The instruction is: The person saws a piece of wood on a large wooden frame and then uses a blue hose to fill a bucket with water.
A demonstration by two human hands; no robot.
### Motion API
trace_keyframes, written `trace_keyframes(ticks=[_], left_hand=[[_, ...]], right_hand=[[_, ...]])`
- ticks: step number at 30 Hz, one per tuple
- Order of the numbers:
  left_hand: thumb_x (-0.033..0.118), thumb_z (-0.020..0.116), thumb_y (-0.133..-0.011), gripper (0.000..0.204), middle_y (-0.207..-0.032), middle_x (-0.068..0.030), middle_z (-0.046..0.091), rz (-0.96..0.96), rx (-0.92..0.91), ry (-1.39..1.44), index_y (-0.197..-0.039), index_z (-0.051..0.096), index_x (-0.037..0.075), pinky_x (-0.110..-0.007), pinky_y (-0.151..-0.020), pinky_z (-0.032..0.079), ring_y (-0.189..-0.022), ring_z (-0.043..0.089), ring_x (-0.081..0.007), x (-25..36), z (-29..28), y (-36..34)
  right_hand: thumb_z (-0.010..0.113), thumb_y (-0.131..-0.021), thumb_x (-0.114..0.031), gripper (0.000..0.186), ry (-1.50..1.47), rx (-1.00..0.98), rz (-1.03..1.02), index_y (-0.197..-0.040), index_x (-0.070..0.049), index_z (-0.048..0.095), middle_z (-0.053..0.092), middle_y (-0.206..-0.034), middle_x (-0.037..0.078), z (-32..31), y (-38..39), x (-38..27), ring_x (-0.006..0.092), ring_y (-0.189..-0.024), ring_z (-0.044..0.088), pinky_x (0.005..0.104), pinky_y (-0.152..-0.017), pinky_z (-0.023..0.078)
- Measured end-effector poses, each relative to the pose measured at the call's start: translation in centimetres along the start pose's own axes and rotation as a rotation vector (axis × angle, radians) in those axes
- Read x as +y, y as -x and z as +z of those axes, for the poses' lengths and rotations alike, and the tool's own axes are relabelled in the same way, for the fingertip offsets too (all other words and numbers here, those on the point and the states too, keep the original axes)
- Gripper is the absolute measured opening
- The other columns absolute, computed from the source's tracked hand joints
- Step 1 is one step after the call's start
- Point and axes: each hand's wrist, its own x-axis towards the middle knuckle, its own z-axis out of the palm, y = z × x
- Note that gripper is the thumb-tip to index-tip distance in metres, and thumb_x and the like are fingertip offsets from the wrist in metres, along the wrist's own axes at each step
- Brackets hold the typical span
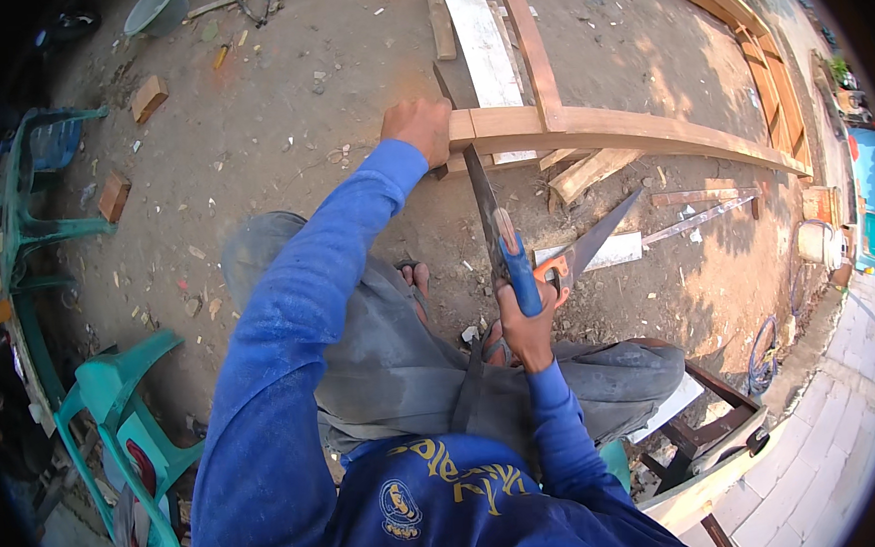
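Saws: two, one blue-handled saw (522, 280), one orange-handled saw (604, 235) (lying near the right hand (527, 332)).
Blocks (149, 99): two, orange-brown.
Hidden: held blade's middle, by the wooden beam (639, 132); a dark strip (454, 84) beyond may be its tip.
Right fingers: clamped round the blue handle.
Left hand (417, 132): fingers closed on the beam's left end.

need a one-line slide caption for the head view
Left hand on the end of a wooden beam, right hand holding a blue-handled saw at its edge.
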Motion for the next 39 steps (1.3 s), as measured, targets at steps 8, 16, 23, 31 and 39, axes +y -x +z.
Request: trace_keyframes(ticks=[8, 16, 23, 31, 39], left_hand=[[0.029, 0.084, -0.072, 0.043, -0.108, -0.0188, 0.074, 0.014, 0.008, -0.010, -0.110, 0.072, 0.013, -0.048, -0.089, 0.057, -0.103, 0.070, -0.0393, 2.0, 1.0, -1.0], [0.034, 0.089, -0.069, 0.060, -0.111, -0.0191, 0.073, 0.002, 0.001, -0.048, -0.120, 0.067, 0.011, -0.051, -0.090, 0.056, -0.105, 0.069, -0.0414, 0.6, 0.6, -1.0], [0.029, 0.091, -0.066, 0.059, -0.113, -0.0215, 0.071, 0.018, 0.015, -0.079, -0.116, 0.066, 0.008, -0.051, -0.091, 0.055, -0.106, 0.068, -0.0425, 1.5, 0.8, -0.8], [0.029, 0.089, -0.067, 0.057, -0.103, -0.0210, 0.074, 0.001, 0.067, -0.038, -0.114, 0.067, 0.008, -0.050, -0.087, 0.056, -0.100, 0.069, -0.0436, 1.6, -0.3, -0.3], [0.034, 0.087, -0.071, 0.054, -0.105, -0.0229, 0.073, 0.037, 0.023, -0.068, -0.116, 0.068, 0.010, -0.053, -0.089, 0.055, -0.101, 0.068, -0.0453, 2.5, 0.3, -1.1]], right_hand=[[0.065, -0.079, -0.010, 0.008, 0.004, 0.151, -0.329, -0.077, -0.002, 0.064, 0.063, -0.067, 0.011, 2.8, -5.8, 11.2, 0.0243, -0.059, 0.062, 0.0377, -0.059, 0.049], [0.067, -0.080, -0.019, 0.022, 0.101, -0.079, 0.002, -0.083, 0.002, 0.062, 0.063, -0.071, 0.017, -3.0, -0.2, -2.9, 0.0316, -0.064, 0.065, 0.0417, -0.065, 0.050], [0.068, -0.081, -0.016, 0.017, 0.069, -0.008, -0.071, -0.081, 0.000, 0.063, 0.059, -0.064, 0.015, -6.5, 10.6, -1.4, 0.0293, -0.061, 0.065, 0.0416, -0.062, 0.050], [0.066, -0.078, -0.013, 0.012, 0.047, 0.031, -0.319, -0.081, -0.002, 0.063, 0.058, -0.063, 0.016, 2.0, -2.2, 10.8, 0.0301, -0.056, 0.058, 0.0406, -0.061, 0.049], [0.067, -0.081, -0.016, 0.020, -0.006, -0.018, -0.108, -0.091, 0.002, 0.067, 0.064, -0.069, 0.018, -1.5, -0.7, 4.8, 0.0309, -0.061, 0.065, 0.0412, -0.062, 0.050]])
